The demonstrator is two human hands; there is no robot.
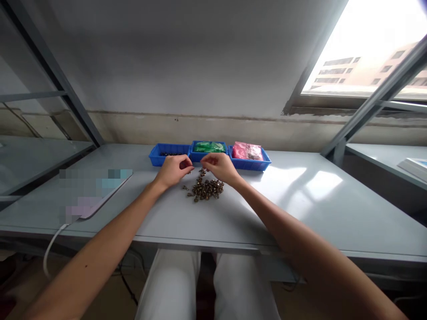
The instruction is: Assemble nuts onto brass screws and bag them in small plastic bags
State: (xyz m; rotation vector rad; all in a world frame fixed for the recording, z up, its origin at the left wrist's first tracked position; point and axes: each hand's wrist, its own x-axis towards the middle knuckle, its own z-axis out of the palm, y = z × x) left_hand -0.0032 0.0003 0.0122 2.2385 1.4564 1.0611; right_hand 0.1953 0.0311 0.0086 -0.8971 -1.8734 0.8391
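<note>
A loose pile of small brass-coloured metal parts (pixel 205 188) lies on the grey table (pixel 300 209) in front of me. My left hand (pixel 172 170) hovers at the pile's far left edge, fingers curled into a pinch on something too small to name. My right hand (pixel 220 167) is just opposite, fingers also pinched together above the pile's far end. The fingertips of both hands nearly meet.
Three blue trays stand in a row behind the pile: the left tray (pixel 156 159) holds dark small parts, the middle tray (pixel 196 156) green bags, the right tray (pixel 258 165) pink bags. A flat blurred item (pixel 93 195) with a white cable lies at left. A wall rises behind.
</note>
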